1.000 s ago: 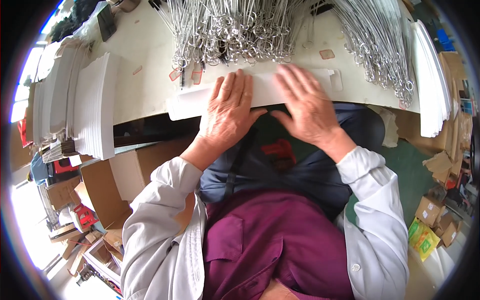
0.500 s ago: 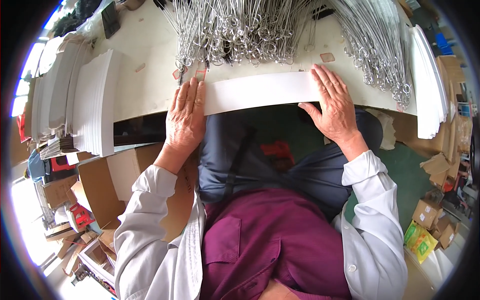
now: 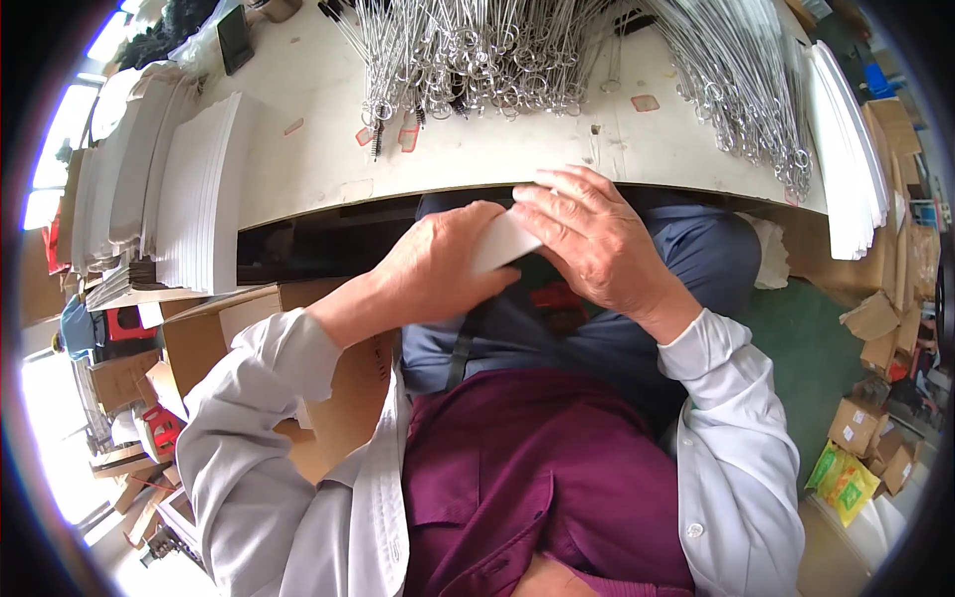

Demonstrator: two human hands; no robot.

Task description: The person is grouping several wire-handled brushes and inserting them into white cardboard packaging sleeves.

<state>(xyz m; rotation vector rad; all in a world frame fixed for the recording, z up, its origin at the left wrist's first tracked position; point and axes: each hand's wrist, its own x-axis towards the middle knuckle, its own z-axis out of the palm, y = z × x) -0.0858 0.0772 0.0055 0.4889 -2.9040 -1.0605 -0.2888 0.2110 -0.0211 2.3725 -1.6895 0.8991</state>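
Observation:
My left hand (image 3: 438,261) is closed around a white cardboard piece (image 3: 505,242), raised over my lap just in front of the table edge. One pale end of the piece shows between the hands; the rest is hidden by my fingers. From the other side my right hand (image 3: 595,239) bends its fingers over the far end of the piece and grips it, slightly blurred. Beyond both hands, a big heap of thin wire brushes (image 3: 477,70) with looped ends lies on the table (image 3: 308,159).
A second bundle of looped wire brushes (image 3: 741,109) lies at the right. White cardboard pieces stand stacked at the table's left (image 3: 199,199) and right (image 3: 846,149) ends. Open brown cartons (image 3: 214,348) stand on the left below the table. A dark upright object (image 3: 235,40) is at the back left.
Both hands have left the table edge, where they lay flat on the long white cardboard piece. They have come together over my lap with the piece lifted, turned and gripped between them.

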